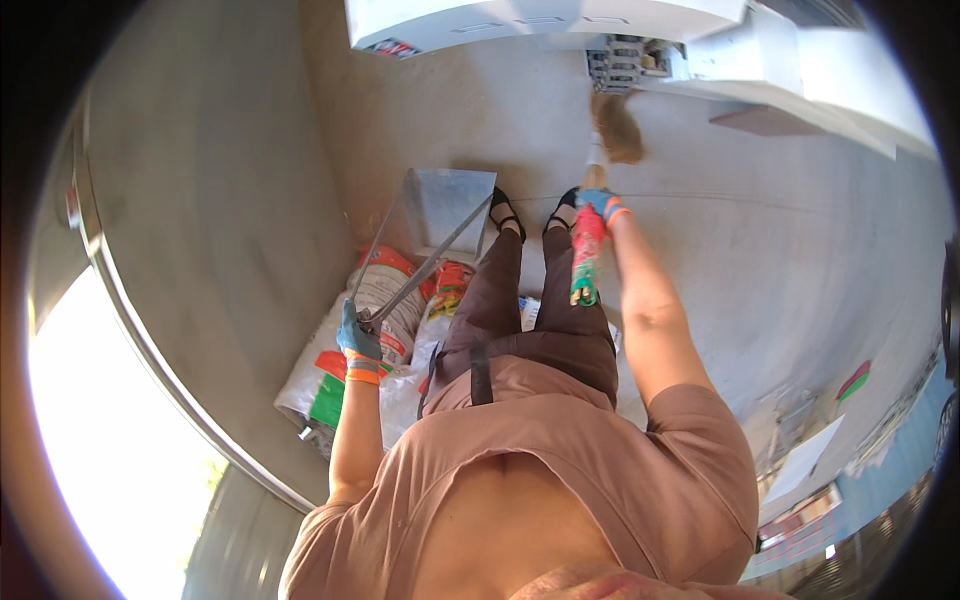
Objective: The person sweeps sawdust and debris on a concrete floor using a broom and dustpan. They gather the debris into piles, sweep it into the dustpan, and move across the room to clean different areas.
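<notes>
My left hand (359, 338), in a blue work glove with an orange cuff, is closed round the top of a metal dustpan's long handle. The grey sheet-metal dustpan (447, 208) rests on the floor beside my left foot. In my right hand (602, 204), gloved alike, is a hand broom (587, 240), its handle wrapped in red and green. The broom's brown bristles (618, 128) are smeared by motion, out over the floor ahead of my feet and apart from the dustpan.
Filled white and red bags (386, 285) lie at my left beside the grey wall (230, 170). Ahead stands a large white machine (540, 22) with an exposed metal mechanism (622, 65) at its underside. A bright opening (100, 420) is at far left.
</notes>
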`<state>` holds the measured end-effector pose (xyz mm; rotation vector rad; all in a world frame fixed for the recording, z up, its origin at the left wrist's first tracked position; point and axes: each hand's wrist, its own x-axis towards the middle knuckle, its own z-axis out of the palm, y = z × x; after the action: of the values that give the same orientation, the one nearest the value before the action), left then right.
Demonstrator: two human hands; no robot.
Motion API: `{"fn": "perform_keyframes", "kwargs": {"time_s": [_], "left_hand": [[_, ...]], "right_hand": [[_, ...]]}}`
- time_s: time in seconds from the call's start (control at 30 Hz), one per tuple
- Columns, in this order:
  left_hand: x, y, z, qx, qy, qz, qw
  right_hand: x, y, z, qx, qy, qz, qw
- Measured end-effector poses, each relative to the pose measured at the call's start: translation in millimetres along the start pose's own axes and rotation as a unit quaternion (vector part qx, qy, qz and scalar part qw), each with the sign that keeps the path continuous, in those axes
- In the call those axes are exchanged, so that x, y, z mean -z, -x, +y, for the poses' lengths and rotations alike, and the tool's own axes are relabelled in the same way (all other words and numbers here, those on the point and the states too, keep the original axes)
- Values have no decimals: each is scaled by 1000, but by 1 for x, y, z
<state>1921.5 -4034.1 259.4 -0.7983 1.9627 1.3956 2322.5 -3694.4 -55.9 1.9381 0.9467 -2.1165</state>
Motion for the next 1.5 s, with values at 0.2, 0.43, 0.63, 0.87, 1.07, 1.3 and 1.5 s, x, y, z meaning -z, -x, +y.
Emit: {"fn": "perform_keyframes", "kwargs": {"time_s": [0.2,0.43,0.63,0.87,1.07,1.3,1.5], "left_hand": [[44,2,-34,5,48,28,998],[45,45,-28,-78,103,104,986],[70,90,-44,-98,196,228,949],[77,170,-53,-141,234,400,875],[69,226,-32,-156,244,426,857],[51,212,-79,-143,253,409,865],[27,208,-113,-111,201,425,875]], "right_hand": [[-159,64,-103,11,-133,-188,973],[-183,110,-156,43,-7,-219,975],[-140,124,-191,-88,108,-384,913],[-117,120,-162,-248,193,-422,850],[-104,93,-70,-408,258,-441,756],[-135,31,-45,-278,394,-420,769],[-117,4,-231,30,301,-350,886]]}}
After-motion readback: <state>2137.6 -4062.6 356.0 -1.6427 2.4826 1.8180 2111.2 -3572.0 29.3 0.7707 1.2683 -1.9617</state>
